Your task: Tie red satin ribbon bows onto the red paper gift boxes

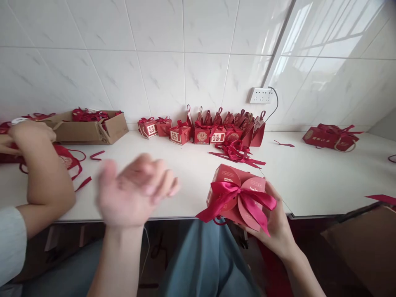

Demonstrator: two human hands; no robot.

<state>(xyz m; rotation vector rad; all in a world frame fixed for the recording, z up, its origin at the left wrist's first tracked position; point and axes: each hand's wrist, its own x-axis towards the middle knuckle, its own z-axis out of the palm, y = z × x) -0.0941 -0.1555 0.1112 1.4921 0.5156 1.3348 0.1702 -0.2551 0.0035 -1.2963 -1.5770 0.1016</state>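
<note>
My right hand (276, 222) grips a red gift box (229, 175) from its right side and underneath, just over the table's front edge. Rounded flaps meet on the box's top, and a glossy dark-pink ribbon bow (239, 192) is tied across them. To the left, my left hand (136, 189) is raised above the table, palm up and blurred. Its thumb stands apart from the loosely curled fingers, with nothing seen in them. Beyond the held box lies a tangle of loose red ribbons (236, 150) on the white tabletop (192, 177).
Several red boxes (201, 135) stand in rows against the tiled wall. Another bowed box (329, 138) sits at the right. A cardboard box (83, 131) holds red ribbons. A co-worker's arm (49, 177) reaches in from the left. Another cardboard carton (365, 243) stands at lower right.
</note>
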